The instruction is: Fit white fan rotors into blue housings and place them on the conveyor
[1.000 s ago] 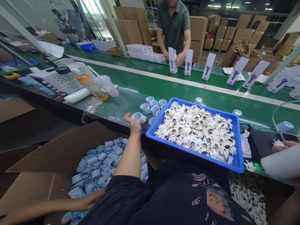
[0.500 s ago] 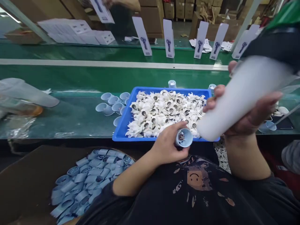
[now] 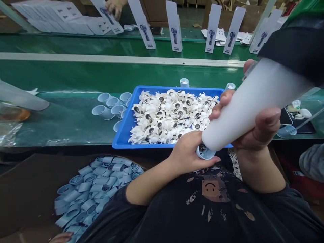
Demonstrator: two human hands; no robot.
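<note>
My left hand (image 3: pixel 188 151) is wrapped round a light-blue plastic fan housing (image 3: pixel 207 154), whose open end faces up and shows small metal parts inside. In my right hand (image 3: pixel 255 131) is a thick white cylindrical tool (image 3: pixel 243 104) with a black collar and a green upper part. It slants down to the left, its blunt tip over the housing's mouth and partly hiding it; whether they touch I cannot tell. Right behind my hands, white fan impellers (image 3: pixel 172 114) with dark round centres fill a blue tray (image 3: pixel 124 130).
More housings (image 3: pixel 102 111) stand left of the tray; many lie heaped in a carton (image 3: pixel 27 189) below. Another person's fingers (image 3: pixel 62 237) reach that heap. Printed white boxes (image 3: pixel 174 33) stand beyond the green conveyor (image 3: pixel 83 76), where another person's hand (image 3: pixel 115 6) touches one.
The white tool's tip and the housing have come together, the tip now overlapping the housing's mouth. The view has shifted slightly. Fingers have appeared at the lower left.
</note>
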